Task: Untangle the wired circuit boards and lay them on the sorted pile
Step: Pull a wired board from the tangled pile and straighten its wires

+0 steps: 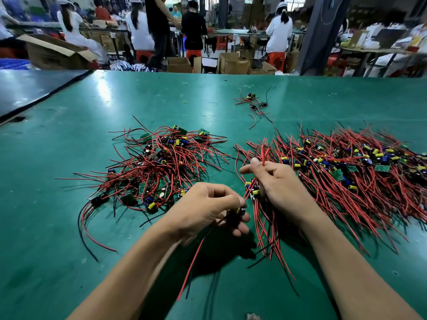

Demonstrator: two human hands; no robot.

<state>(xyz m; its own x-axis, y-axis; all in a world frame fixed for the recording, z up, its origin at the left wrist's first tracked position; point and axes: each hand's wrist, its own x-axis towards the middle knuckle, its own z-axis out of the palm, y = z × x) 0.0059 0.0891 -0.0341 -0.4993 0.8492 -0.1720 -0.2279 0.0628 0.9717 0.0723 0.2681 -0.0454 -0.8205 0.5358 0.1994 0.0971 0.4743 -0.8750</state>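
Head view: two hands (203,209) (279,183), two boards (238,212) (253,190), three heaps (159,162) (346,172) (254,102)

I see a smooth green table mat (138,93) with a glossy sheen — light streaks across it. The wires (323,192) wear shiny red and black plastic sheathing; the cardboard boxes (53,56) behind look matt.

both hands pinch wired boards: left hand (208,209) one, right hand (277,181) a bundle.
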